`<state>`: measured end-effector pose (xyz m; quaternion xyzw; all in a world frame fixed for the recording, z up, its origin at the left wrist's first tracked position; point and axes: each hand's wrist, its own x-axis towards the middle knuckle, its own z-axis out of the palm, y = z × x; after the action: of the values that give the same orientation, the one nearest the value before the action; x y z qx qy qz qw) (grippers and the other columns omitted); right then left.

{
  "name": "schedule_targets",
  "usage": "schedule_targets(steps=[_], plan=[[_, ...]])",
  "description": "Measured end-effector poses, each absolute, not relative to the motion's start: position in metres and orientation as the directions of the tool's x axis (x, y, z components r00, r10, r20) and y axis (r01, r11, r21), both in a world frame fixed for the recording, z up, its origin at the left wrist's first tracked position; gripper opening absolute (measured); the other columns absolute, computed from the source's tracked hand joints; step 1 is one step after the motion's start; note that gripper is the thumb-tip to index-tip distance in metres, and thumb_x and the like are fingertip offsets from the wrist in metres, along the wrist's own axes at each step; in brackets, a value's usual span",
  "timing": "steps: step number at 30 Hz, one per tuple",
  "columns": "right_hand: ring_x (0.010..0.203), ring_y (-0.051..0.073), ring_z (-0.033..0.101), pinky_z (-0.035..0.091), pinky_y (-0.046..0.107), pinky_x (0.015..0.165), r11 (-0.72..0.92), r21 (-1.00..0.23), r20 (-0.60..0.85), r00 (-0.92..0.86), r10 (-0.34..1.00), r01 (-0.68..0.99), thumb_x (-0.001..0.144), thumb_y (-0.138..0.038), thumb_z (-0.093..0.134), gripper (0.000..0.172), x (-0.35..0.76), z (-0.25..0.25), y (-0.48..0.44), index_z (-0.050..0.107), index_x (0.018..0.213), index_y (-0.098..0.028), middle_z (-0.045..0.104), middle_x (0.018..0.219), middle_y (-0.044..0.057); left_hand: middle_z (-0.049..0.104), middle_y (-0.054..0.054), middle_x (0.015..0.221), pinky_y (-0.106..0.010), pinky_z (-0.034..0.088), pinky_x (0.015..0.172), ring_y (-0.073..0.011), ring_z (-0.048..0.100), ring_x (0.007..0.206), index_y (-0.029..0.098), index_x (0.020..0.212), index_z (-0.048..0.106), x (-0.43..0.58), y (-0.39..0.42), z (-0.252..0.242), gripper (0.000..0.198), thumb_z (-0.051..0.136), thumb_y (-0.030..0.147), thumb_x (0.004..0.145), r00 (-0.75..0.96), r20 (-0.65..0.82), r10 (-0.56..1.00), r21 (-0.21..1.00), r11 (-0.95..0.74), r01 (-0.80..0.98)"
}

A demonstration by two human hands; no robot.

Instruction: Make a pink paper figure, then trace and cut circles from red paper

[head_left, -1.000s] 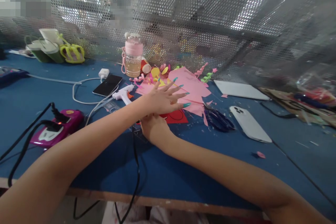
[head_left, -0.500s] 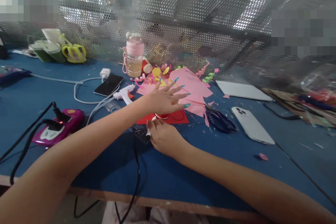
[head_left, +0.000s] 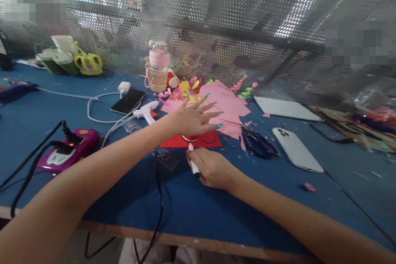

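My left hand is spread flat, fingers apart, over a round red thing with a white rim, mostly hidden beneath the palm. That thing sits on a sheet of red paper, where a dark curved outline shows to its right. In my right hand is a white marker with a black end, pinched between the fingers. The marker's far end points at the rim by the paper's near edge; whether it touches is too small to tell. A clear plastic stencil lies just left of the right hand.
Pink paper and curled strips lie behind my hands. Blue-handled scissors and a white phone are to the right. Leftward are a white glue gun, a black phone and a purple power strip. A bottle stands behind.
My right hand has shifted slightly right and toward me with the marker, which now shows more fully. The left hand stays spread in nearly the same place.
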<state>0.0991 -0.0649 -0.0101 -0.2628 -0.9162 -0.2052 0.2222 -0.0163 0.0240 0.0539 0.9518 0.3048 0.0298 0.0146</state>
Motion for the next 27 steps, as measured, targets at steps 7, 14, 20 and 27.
schedule_targets(steps=[7, 14, 20, 27], plan=[[0.051, 0.015, 0.043, 0.036, 0.025, 0.048, 0.775, 0.293, 0.589, -0.744, 0.315, 0.56, 0.084, -0.009, 0.034, 0.026, 0.109, -0.007, -0.063, 0.058, 0.075, -0.004, 0.049, 0.053, 0.005, 0.016, 0.0, 0.146, -0.051, 0.01, 0.104, -0.026, 0.009, 0.134, 0.031, 0.135, 0.023, -0.017, 0.029, 0.049, 0.059, 0.015, 0.058, 0.083, 0.826, 0.082, 0.557, 0.046, -0.83, 0.556], [0.053, 0.016, 0.049, 0.039, 0.026, 0.048, 0.734, 0.368, 0.585, -0.756, 0.294, 0.57, 0.086, -0.01, 0.032, 0.027, 0.09, -0.006, -0.065, 0.058, 0.084, -0.002, 0.056, 0.058, 0.007, 0.017, -0.001, 0.146, -0.051, 0.011, 0.104, -0.0247, 0.009, 0.134, 0.032, 0.135, 0.022, -0.016, 0.029, 0.049, 0.059, 0.015, 0.058, 0.083, 0.821, 0.085, 0.564, 0.036, -0.826, 0.563], [0.069, 0.02, 0.058, 0.046, 0.026, 0.052, 0.654, 0.343, 0.446, -0.73, 0.519, 0.674, 0.081, -0.009, 0.034, 0.027, 0.066, -0.013, -0.052, 0.055, 0.097, -0.004, 0.062, 0.079, 0.014, 0.016, -0.001, 0.146, -0.052, 0.013, 0.103, -0.026, 0.01, 0.134, 0.031, 0.135, 0.023, -0.015, 0.027, 0.05, 0.058, 0.017, 0.057, 0.084, 0.82, 0.075, 0.567, 0.038, -0.824, 0.565], [0.077, 0.023, 0.06, 0.049, 0.028, 0.054, 0.575, 0.247, 0.282, -0.626, 0.727, 0.78, 0.081, -0.009, 0.035, 0.027, 0.055, -0.012, -0.045, 0.053, 0.102, -0.006, 0.061, 0.086, 0.015, 0.017, 0.001, 0.146, -0.052, 0.01, 0.104, -0.0259, 0.01, 0.134, 0.032, 0.134, 0.024, -0.015, 0.028, 0.048, 0.057, 0.02, 0.057, 0.084, 0.818, 0.099, 0.566, 0.064, -0.824, 0.563]])
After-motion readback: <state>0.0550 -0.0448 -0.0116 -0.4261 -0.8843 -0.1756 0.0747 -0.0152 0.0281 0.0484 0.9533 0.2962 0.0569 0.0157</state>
